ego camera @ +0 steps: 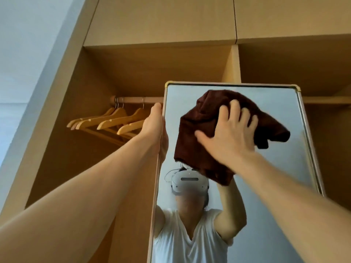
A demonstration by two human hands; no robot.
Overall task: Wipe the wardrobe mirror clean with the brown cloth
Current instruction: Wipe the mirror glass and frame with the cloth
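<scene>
The tall wardrobe mirror [296, 149] with a thin metal frame fills the middle and right of the head view. A dark brown cloth [197, 133] is pressed flat against the upper part of the glass. My right hand [229, 133] lies on the cloth with its fingers spread, holding it to the mirror. My left hand [154, 128] grips the mirror's left edge near the top. The glass reflects a person in a white shirt wearing a headset, partly hidden by the cloth.
An open wooden wardrobe [152, 65] surrounds the mirror. Several wooden hangers [114, 120] hang on a rail [136, 99] just left of my left hand. A white wall [24, 54] stands at the far left.
</scene>
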